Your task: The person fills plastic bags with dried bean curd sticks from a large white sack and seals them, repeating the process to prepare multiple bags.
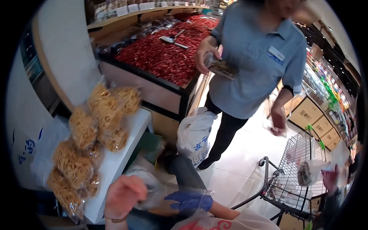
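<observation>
Head view, with the white shelf (115, 161) as landmark: the bare left hand (123, 194) sat just right of the shelf's near end, fingers curled shut on one edge of a clear bag (163, 195); the gloved right hand (189, 201) lay further right, fingers closed narrow on the bag's other side. The bag hung low between the two hands, to the right of and below the shelf top, its long axis roughly level from left hand to right hand; its mouth could not be made out, so which way it opened could not be told. Packs of yellow noodles (97, 130) were heaped on the shelf, some overhanging its near end, close to the left hand. Risks, as judged: the thin film might slip from the glove, since the grip looked shallow and the plastic was slack; a left elbow swing might knock the overhanging packs off the shelf. Further from the shelf, a co-worker (253, 57) in a blue shirt held a dark packet (222, 68), and a wire cart (295, 172) stood well apart to the right, near enough to the walkway to snag a loose bag
</observation>
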`<state>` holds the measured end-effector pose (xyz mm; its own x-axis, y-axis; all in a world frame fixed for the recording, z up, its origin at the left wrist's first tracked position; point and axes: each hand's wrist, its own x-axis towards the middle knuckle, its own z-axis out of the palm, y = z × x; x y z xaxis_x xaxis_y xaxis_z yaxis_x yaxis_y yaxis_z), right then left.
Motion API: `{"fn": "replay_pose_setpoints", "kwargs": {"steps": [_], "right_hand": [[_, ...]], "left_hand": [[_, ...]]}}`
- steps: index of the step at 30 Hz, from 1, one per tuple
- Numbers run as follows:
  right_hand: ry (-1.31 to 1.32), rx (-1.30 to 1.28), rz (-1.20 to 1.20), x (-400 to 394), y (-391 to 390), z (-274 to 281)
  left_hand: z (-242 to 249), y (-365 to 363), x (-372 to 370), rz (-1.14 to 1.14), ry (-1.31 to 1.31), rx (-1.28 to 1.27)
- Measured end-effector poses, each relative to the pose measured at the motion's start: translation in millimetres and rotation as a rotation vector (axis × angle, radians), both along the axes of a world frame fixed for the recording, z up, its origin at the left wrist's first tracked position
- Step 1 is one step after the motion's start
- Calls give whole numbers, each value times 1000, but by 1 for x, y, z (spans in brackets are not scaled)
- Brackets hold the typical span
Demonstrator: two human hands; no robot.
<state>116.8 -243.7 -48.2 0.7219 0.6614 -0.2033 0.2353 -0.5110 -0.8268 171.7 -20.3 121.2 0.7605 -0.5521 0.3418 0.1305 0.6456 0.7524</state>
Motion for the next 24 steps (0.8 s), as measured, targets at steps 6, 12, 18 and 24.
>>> {"fn": "replay_pose_setpoints", "kwargs": {"steps": [6, 12, 18, 24], "right_hand": [[-85, 30, 16, -2, 18, -75], [-138, 42, -36, -7, 30, -34], [-184, 28, -52, 1, 19, -47], [-86, -13, 14, -2, 29, -57]], "left_hand": [[-77, 62, 3, 370, 88, 39], [-92, 96, -9, 372, 115, -72], [-102, 103, -8, 420, 156, -87], [-104, 106, -10, 488, 176, -72]]}}
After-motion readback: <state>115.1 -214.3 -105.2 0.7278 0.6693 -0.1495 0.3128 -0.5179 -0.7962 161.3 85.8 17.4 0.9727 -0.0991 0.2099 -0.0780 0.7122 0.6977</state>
